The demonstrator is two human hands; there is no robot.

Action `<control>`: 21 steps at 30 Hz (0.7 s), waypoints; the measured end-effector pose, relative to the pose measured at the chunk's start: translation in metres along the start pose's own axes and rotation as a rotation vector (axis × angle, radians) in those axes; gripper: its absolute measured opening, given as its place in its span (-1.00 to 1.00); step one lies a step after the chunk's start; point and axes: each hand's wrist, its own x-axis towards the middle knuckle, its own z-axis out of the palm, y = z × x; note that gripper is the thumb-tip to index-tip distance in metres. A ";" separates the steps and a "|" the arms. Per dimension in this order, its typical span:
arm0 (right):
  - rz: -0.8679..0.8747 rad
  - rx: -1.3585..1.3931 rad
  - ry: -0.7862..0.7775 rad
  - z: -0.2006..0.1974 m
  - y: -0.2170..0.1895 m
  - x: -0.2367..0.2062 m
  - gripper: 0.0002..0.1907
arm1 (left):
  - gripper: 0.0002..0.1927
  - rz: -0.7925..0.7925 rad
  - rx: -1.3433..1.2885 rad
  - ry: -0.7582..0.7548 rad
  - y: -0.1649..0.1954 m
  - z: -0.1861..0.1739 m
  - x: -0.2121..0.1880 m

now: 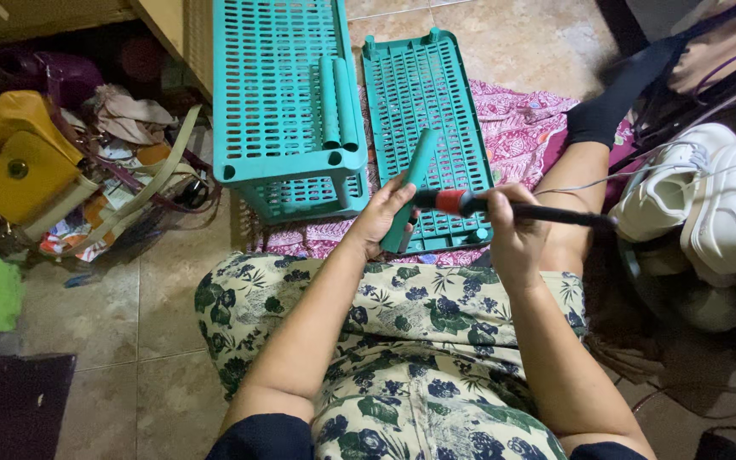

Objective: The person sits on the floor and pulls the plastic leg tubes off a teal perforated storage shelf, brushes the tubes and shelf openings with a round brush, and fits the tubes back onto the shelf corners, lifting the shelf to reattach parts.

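a tiled floor (112, 315) carries everything here, with a pink patterned cloth (526, 128) spread over its far middle and the person's flower-print lap filling the near edge.

the largest piece is a teal plastic rack (278, 94), a slotted shelf already standing on short legs at the far left of the cloth, with two loose teal tubes (338, 102) lying along its right edge. just beside it, flat on the cloth, lies a second teal slotted shelf panel (428, 128). white sneakers (700, 204) sit at the floor's right edge, a heap of bags with a yellow handbag (19, 162) at the left edge.

the left hand (381, 217) is wrapped around the lower part of a teal tube leg (411, 192), held slanting above the near end of the flat panel. the right hand (513, 226) is closed on a black rod-like tool (547, 213) with a red band (451, 201) near its tip, which crosses the tube; what the tool is, i can't quite tell.

the tube looks light, hollow, stiff and smooth, so likely a bit slippery; a full wrap around its middle seems the steadiest hold, keeping clear of the open ends.
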 end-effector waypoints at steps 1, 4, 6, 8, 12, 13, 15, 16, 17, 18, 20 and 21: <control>-0.054 -0.025 0.019 0.000 0.001 0.000 -0.84 | -0.33 0.002 0.012 -0.011 0.001 0.001 -0.001; -0.157 -0.109 0.028 0.000 0.004 0.001 -0.83 | -0.35 0.005 0.029 -0.022 0.005 0.003 -0.004; -0.151 -0.176 -0.021 -0.003 0.007 0.003 -0.85 | -0.37 0.004 0.017 -0.005 0.008 0.005 -0.004; -0.046 -0.065 0.028 -0.004 0.011 0.004 -0.85 | -0.42 -0.010 -0.024 -0.020 0.009 0.004 -0.003; 0.060 0.113 0.170 -0.004 0.021 0.004 -0.85 | -0.46 0.016 -0.014 -0.044 0.004 -0.002 -0.001; 0.089 0.115 0.139 -0.006 0.024 0.005 -0.84 | -0.47 -0.003 -0.017 -0.037 0.002 -0.004 -0.001; 0.144 0.119 0.079 -0.008 0.027 0.007 -0.81 | -0.48 -0.043 -0.021 -0.028 -0.001 -0.007 0.000; 0.125 0.152 0.083 -0.009 0.028 0.008 -0.80 | -0.50 -0.044 -0.009 -0.031 -0.002 -0.007 0.000; 0.106 0.186 0.087 -0.010 0.029 0.008 -0.78 | -0.50 -0.045 0.003 -0.035 -0.002 -0.007 0.000; 0.091 0.219 0.091 -0.010 0.030 0.009 -0.77 | -0.49 -0.048 0.013 -0.036 -0.002 -0.007 0.000; 0.111 0.205 0.165 -0.011 0.029 0.008 -0.77 | -0.47 -0.036 -0.017 -0.049 -0.001 -0.003 -0.002; 0.118 0.199 0.201 -0.011 0.029 0.010 -0.76 | -0.47 -0.028 -0.031 -0.055 0.000 -0.002 -0.002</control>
